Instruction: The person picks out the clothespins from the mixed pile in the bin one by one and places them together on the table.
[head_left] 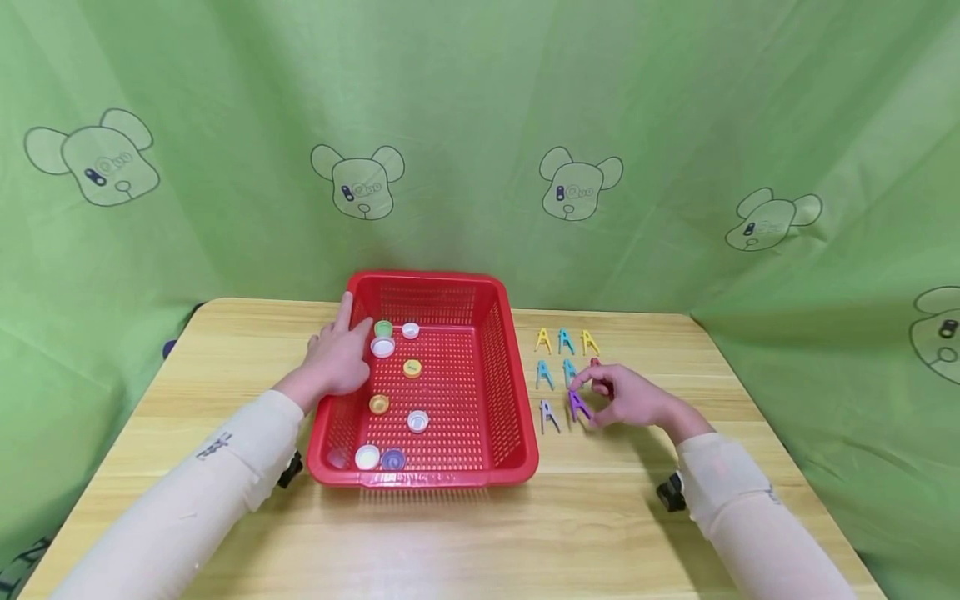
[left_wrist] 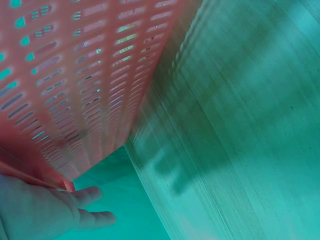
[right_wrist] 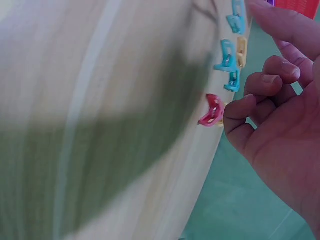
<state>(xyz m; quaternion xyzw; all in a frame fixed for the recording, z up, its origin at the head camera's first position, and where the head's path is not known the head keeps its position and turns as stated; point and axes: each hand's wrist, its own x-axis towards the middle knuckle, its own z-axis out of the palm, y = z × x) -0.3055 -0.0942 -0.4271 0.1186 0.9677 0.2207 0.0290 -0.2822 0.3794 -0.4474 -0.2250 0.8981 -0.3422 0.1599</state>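
Note:
My left hand rests over the left rim of a red plastic basket, fingers fairly straight. In the left wrist view, two fingers extend past the basket's corner. Bottle caps in several colours lie inside, among them a green cap and a yellow cap. Right of the basket, my right hand pinches a purple clothespin between thumb and index finger, low over the table. A lilac clothespin lies just left of it. A red clothespin is partly hidden behind the hand in the head view.
Yellow and blue clothespins lie in rows beyond the right hand, such as a yellow clothespin and a blue clothespin. The wooden table ends at a green curtain with printed mouse heads, behind and at the sides.

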